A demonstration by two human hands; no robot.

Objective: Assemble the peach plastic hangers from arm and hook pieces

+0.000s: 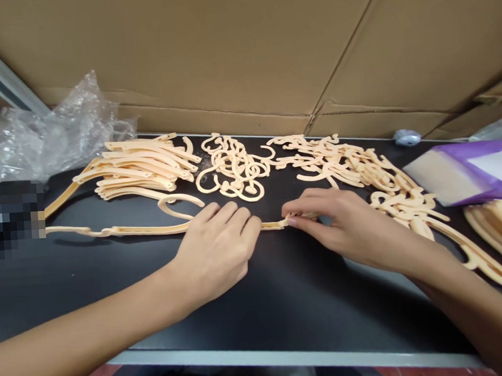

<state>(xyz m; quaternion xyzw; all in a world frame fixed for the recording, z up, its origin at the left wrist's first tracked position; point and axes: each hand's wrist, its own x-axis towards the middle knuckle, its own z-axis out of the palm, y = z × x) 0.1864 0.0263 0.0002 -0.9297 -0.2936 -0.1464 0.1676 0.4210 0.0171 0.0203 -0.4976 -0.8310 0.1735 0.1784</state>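
A cream plastic clothes hanger (151,230) lies lengthwise over the black tabletop, its curved hook (163,206) pointing to the back. My left hand (218,252) is closed around the hanger's middle, its knuckles up and its fingertips hidden. At the hanger's right end, my right hand (347,227) pinches a cream piece (295,216) between thumb and fingers. That piece is mostly covered, so whether it is separate from the hanger cannot be told. Behind my left hand lies a pile of loose hooks (232,161). Beyond my right hand are heaped small curved cream parts (351,162).
Stacked hanger arms (143,166) lie back left, beside crumpled clear plastic (69,131). Cardboard (208,49) walls the back. On the right are a purple-and-white packet (466,169) and more hangers (500,229). The table's metal edge (261,355) runs along the front.
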